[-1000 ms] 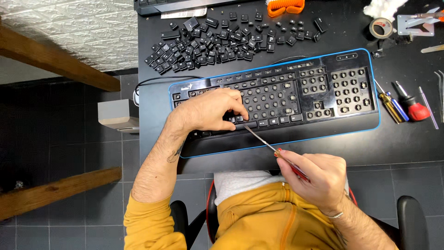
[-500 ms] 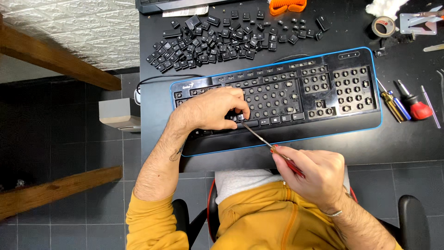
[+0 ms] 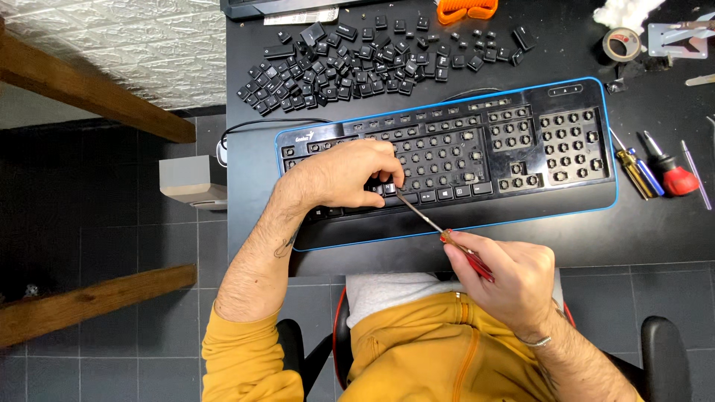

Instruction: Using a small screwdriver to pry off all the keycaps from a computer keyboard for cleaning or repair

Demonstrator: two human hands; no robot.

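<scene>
A black keyboard (image 3: 521, 149) with a blue rim lies on the black desk, most of its keycaps gone. My left hand (image 3: 346, 175) rests on its lower left part, fingers pressing on the remaining keys of the bottom row. A screwdriver (image 3: 428, 219) with a red handle is gripped in my right hand (image 3: 503, 275), its thin shaft reaching up-left so the tip sits at a key right by my left fingertips. A heap of loose black keycaps (image 3: 350, 63) lies beyond the keyboard.
Two more screwdrivers (image 3: 655, 171) lie right of the keyboard. A tape roll (image 3: 622, 45), a white wad and an orange tool (image 3: 467, 9) sit along the far edge. The desk's left edge (image 3: 227, 89) drops to a dark tiled floor with wooden beams.
Little has changed: my right hand has shifted slightly with the screwdriver, and its tip stays at the bottom row keys under my left fingers.
</scene>
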